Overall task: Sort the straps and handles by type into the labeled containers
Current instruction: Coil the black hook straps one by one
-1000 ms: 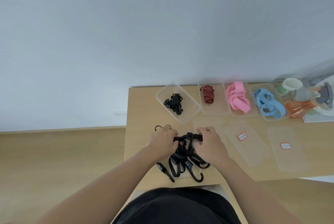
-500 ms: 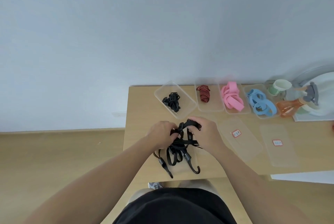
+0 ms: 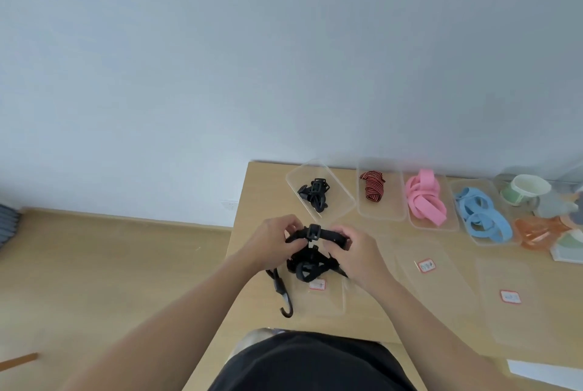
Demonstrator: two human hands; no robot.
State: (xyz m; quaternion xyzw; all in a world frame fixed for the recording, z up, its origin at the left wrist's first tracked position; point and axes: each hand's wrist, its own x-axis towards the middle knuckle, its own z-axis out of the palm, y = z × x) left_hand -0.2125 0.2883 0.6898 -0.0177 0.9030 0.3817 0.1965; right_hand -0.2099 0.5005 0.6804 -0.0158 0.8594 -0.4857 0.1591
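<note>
No legible text (lid labels [image 3: 426, 265] blurred)

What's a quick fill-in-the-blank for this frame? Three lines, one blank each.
1. The left hand and right hand both grip a buckled strap coloured ____.
2. In the back row, the red-and-black striped strap lies between the black straps and the ____ ones.
3. The rightmost container holds straps coloured ____.
Missing words: black; pink; blue.

Left hand [image 3: 272, 244] and right hand [image 3: 358, 253] have stretched strap [image 3: 328, 234] straight.
</note>
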